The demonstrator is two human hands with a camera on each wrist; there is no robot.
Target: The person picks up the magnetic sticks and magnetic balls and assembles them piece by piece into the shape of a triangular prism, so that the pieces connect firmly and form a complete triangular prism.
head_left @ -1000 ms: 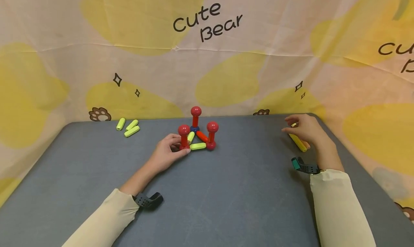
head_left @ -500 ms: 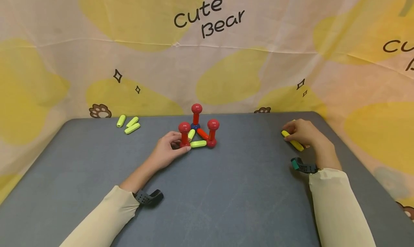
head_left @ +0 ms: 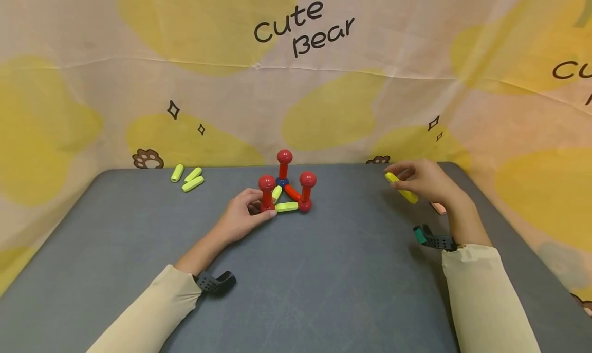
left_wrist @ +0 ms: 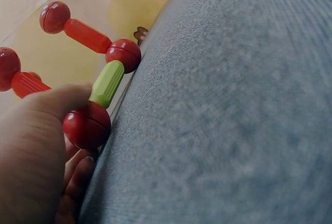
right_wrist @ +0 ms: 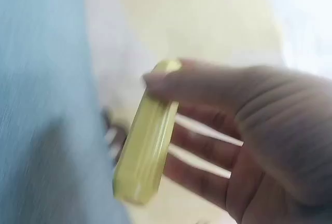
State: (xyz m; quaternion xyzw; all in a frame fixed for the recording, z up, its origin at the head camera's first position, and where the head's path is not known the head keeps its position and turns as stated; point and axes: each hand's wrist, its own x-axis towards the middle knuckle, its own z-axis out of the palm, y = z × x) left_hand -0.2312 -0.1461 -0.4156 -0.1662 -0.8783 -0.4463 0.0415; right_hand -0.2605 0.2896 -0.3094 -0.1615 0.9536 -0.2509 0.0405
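A triangular frame of rods and balls stands on the grey table (head_left: 324, 271). Its base has a lime rod (head_left: 287, 206) in front, another lime rod (head_left: 276, 194) at left and a red rod (head_left: 293, 192) at right. Upright red rods topped with red balls (head_left: 284, 156) rise from the corners; the far corner has a blue ball (head_left: 280, 182). My left hand (head_left: 238, 217) grips the near-left bottom red ball (left_wrist: 87, 126) between thumb and fingers. Over at the right, my right hand (head_left: 430, 181) pinches a yellow rod (right_wrist: 147, 149) by one end, raised off the table.
Three loose lime rods (head_left: 192, 184) lie at the back left. A pinkish-orange piece (head_left: 438, 208) lies partly hidden behind the right wrist. A printed cloth backdrop (head_left: 222, 96) rises along the table's back and right edges.
My right hand has taken hold of the yellow rod, lifted it and moved it slightly left. My left hand stays on the frame's corner ball.
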